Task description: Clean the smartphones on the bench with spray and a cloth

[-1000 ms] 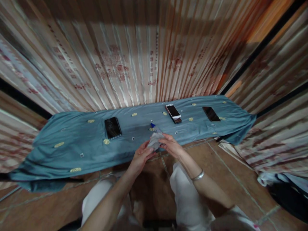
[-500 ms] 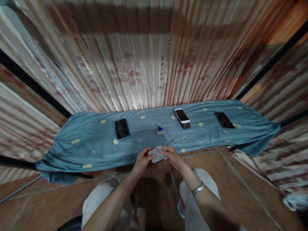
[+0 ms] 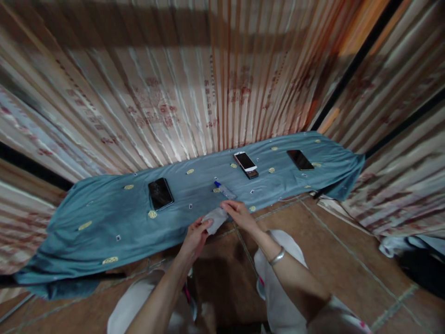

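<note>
Both my hands hold a small grey-white cloth (image 3: 215,219) just above the near edge of a blue embroidered sheet (image 3: 104,218) spread on the floor. My left hand (image 3: 194,234) pinches its lower end, and my right hand (image 3: 238,214), with a metal bangle on the wrist, pinches its upper end. A small clear bottle with a blue cap (image 3: 224,189) lies on the sheet just beyond my hands. A black phone (image 3: 160,193) lies to the left. A white phone (image 3: 245,161) rests on a dark one, and another black phone (image 3: 300,159) lies at the right.
Pale pleated curtains with red print (image 3: 194,102) hang behind the sheet. Brown floor tiles (image 3: 347,260) run in front and to the right. A heap of white and dark fabric (image 3: 413,255) lies at the right edge. My knees in white trousers are below my hands.
The view swung as my head moved. My hands kept working the cloth between them; it now stretches diagonally from my left fingers up to my right.
</note>
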Demonstrator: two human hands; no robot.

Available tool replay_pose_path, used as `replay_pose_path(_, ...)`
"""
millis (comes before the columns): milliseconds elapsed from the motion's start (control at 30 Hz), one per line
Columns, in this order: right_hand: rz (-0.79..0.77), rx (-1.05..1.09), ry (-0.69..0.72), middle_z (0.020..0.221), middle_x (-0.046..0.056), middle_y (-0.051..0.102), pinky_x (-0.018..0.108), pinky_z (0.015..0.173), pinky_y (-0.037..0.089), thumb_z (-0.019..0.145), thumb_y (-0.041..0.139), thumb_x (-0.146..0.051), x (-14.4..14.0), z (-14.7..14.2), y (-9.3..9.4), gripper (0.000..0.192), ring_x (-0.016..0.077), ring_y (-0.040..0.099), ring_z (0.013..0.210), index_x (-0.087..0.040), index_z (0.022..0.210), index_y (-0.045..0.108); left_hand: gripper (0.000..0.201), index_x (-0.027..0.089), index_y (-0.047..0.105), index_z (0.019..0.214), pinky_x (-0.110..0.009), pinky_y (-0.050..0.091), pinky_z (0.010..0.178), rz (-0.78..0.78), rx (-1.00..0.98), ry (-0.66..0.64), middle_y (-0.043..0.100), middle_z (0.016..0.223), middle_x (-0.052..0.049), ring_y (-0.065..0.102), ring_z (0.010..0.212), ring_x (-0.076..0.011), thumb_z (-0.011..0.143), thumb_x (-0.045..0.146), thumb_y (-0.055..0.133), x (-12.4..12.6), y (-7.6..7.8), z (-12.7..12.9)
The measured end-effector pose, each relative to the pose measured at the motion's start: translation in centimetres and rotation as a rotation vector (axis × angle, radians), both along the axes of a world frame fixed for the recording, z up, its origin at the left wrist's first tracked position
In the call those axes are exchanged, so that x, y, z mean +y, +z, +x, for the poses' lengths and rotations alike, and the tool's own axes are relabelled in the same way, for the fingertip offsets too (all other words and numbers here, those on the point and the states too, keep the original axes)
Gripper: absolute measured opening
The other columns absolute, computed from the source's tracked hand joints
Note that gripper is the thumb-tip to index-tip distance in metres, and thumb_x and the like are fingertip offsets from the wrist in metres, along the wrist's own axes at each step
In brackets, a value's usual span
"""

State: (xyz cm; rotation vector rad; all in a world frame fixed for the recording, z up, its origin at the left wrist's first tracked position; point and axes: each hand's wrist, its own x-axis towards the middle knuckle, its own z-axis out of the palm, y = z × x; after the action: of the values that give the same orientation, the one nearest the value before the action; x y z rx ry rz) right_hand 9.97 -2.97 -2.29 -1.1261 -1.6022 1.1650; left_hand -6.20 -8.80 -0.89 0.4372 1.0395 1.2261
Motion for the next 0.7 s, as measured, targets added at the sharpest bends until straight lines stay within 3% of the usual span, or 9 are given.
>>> replay_pose_path(100, 0.123, -0.237, -0.099, 0.094, 0.006, 0.070, 0.030, 0.077, 0.047, 0.087, 0.048, -0.037, 1.9, 0.3, 1.5, 0.030, 0.0186, 0.064, 0.084, -0.019, 0.105, 0.064, 0.037, 0.013, 0.069, 0.077, -0.023, 0.045, 0.059, -0.038, 0.014, 0.044, 0.070, 0.068, -0.003, 0.062, 0.060, -0.0134, 0.046, 0.022, 0.085, 0.2, -0.1, -0.1)
replay_pose_path(200, 0.250, -0.535, -0.095, 0.107, 0.011, 0.067, 0.032, 0.087, 0.044, 0.089, 0.047, -0.029, 4.3, 0.0, 2.6, 0.033, 0.0215, 0.062, 0.098, -0.016, 0.117, 0.058, 0.036, 0.012, 0.069, 0.079, -0.023, 0.046, 0.060, -0.055, -0.017, 0.042, 0.071, 0.070, -0.004, 0.062, 0.060, -0.0129, 0.048, 0.020, 0.084, 0.2, 0.0, 0.1)
replay_pose_path(300, 0.287, -0.797, -0.133, 0.118, 0.018, 0.061, 0.034, 0.093, 0.040, 0.087, 0.051, -0.026, 6.5, -0.7, 2.3, 0.038, 0.0253, 0.057, 0.110, -0.011, 0.122, 0.053, 0.035, 0.011, 0.070, 0.081, -0.023, 0.047, 0.062, -0.044, -0.072, 0.013, 0.071, 0.075, -0.005, 0.063, 0.064, -0.0138, 0.049, 0.019, 0.083, 0.4, 0.2, 0.1)
replay_pose_path(400, 0.245, -0.917, -0.124, 0.114, 0.019, 0.063, 0.033, 0.089, 0.042, 0.086, 0.055, -0.036, 7.8, -1.3, 1.1, 0.041, 0.0268, 0.057, 0.108, -0.011, 0.118, 0.055, 0.037, 0.012, 0.069, 0.083, -0.024, 0.048, 0.064, -0.004, -0.090, 0.036, 0.072, 0.078, -0.006, 0.064, 0.067, -0.0146, 0.049, 0.015, 0.082, 0.8, 0.0, -0.2)
replay_pose_path(567, 0.162, -0.825, -0.128, 0.100, 0.017, 0.066, 0.034, 0.085, 0.042, 0.083, 0.055, -0.027, 8.4, -2.0, 0.1, 0.022, 0.0268, 0.059, 0.101, -0.012, 0.098, 0.064, 0.038, 0.013, 0.068, 0.086, -0.026, 0.049, 0.069, 0.067, -0.073, 0.097, 0.072, 0.084, -0.006, 0.066, 0.078, -0.0183, 0.050, 0.011, 0.079, 2.1, -0.8, -1.6)
replay_pose_path(700, -0.188, -0.215, -0.084, 0.080, 0.008, 0.068, 0.029, 0.073, 0.045, 0.076, 0.057, -0.030, 8.4, -2.5, 0.5, 0.018, 0.0209, 0.062, 0.081, -0.016, 0.081, 0.066, 0.035, 0.012, 0.068, 0.088, -0.027, 0.049, 0.074, 0.073, -0.084, 0.114, 0.072, 0.084, -0.007, 0.066, 0.083, -0.0201, 0.055, 0.017, 0.078, 3.1, -1.1, -2.4)
